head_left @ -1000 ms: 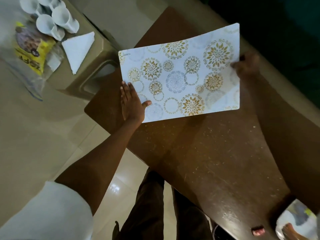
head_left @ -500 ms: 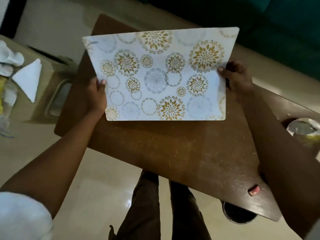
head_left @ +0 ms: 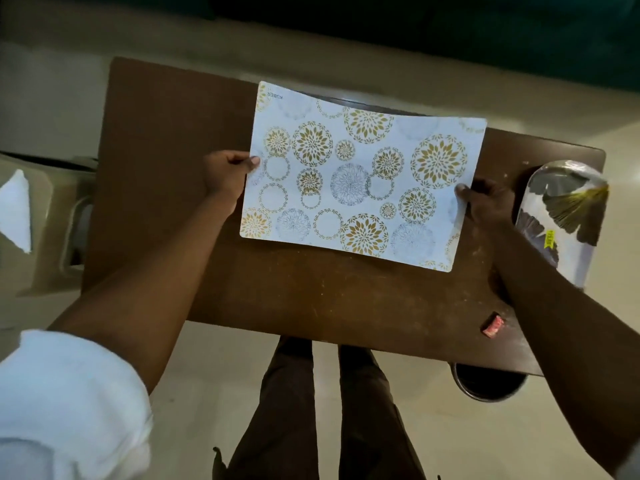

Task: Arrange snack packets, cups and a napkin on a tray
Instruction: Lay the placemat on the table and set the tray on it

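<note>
Overhead, in the head view, a white mat (head_left: pixel 360 181) printed with gold and grey circles is held over the brown table (head_left: pixel 166 168), its far edge bowed upward. The mat's left edge is pinched by the left grip (head_left: pixel 225 174), thumb on top and fingers curled at the rim, the arm stretched forward from a white sleeve (head_left: pixel 69 403). The right edge is clasped by the right grip (head_left: pixel 485 202), thumb laid on the mat, the forearm brought in from the lower right. The tray (head_left: pixel 540 188), wrapped in clear film, is seen at the table's right end, just beside the right grip. The folded napkin (head_left: pixel 15 209) is seen well apart, on a beige stool (head_left: pixel 45 237) at far left.
</note>
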